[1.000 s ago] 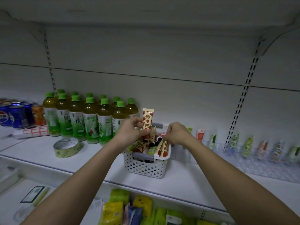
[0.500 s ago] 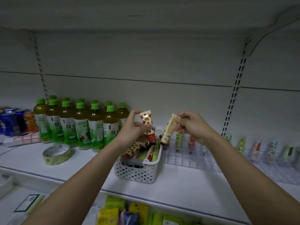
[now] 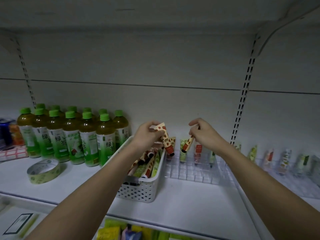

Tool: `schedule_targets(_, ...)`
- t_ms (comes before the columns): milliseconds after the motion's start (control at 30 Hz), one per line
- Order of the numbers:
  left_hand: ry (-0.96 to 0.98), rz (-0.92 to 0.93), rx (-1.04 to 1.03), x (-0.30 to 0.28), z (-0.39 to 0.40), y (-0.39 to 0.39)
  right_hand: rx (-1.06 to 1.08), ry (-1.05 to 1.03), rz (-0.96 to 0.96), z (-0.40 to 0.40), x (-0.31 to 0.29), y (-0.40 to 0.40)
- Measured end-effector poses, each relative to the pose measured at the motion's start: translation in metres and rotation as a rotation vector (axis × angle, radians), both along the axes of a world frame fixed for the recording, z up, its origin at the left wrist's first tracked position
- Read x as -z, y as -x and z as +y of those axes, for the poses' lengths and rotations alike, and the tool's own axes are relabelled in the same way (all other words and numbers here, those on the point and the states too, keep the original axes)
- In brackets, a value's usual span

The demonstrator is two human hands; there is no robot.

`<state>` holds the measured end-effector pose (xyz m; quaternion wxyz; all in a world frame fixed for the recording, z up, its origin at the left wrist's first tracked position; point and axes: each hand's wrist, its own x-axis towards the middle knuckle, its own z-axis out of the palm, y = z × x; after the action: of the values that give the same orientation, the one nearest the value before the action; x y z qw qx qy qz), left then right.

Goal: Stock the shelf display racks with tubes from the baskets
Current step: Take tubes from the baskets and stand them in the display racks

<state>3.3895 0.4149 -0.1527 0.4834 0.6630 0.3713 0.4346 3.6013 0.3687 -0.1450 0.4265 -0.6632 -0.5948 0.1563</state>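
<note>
A white perforated basket [image 3: 138,192] on the shelf holds several patterned tubes. My left hand [image 3: 147,135] grips a strawberry-print tube [image 3: 166,139], cap down, at the basket's far right corner. My right hand [image 3: 205,134] pinches a second strawberry-print tube [image 3: 187,144], cap down, over the back row of a clear grid display rack [image 3: 190,172]. A green tube [image 3: 183,149] and a red-labelled tube [image 3: 198,151] stand in that back row. More tubes stand in another clear rack [image 3: 285,160] farther right.
Green tea bottles [image 3: 72,135] stand in rows left of the basket, with cans [image 3: 5,134] beyond them. A tape roll [image 3: 43,170] lies near the shelf front. Slotted uprights [image 3: 242,104] run up the back wall. Yellow packets [image 3: 110,231] fill the shelf below.
Both hands carried their tubes from above the basket rightward. The right hand's tube has turned cap down and dropped over the rack's back row. The view shifted right.
</note>
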Motion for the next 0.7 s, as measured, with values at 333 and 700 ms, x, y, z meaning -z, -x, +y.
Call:
schedule_targets(333, -0.281, 0.466, -0.095, 0.003, 0.046, -0.034, 0.076, -0.173, -0.294, 0.027, 0.004, -0.016)
schedule_targets(700, -0.422, 0.644, -0.063, 0.002, 0.074, -0.05, -0.008, -0.237, -0.318, 0.053, 0.016, -0.022)
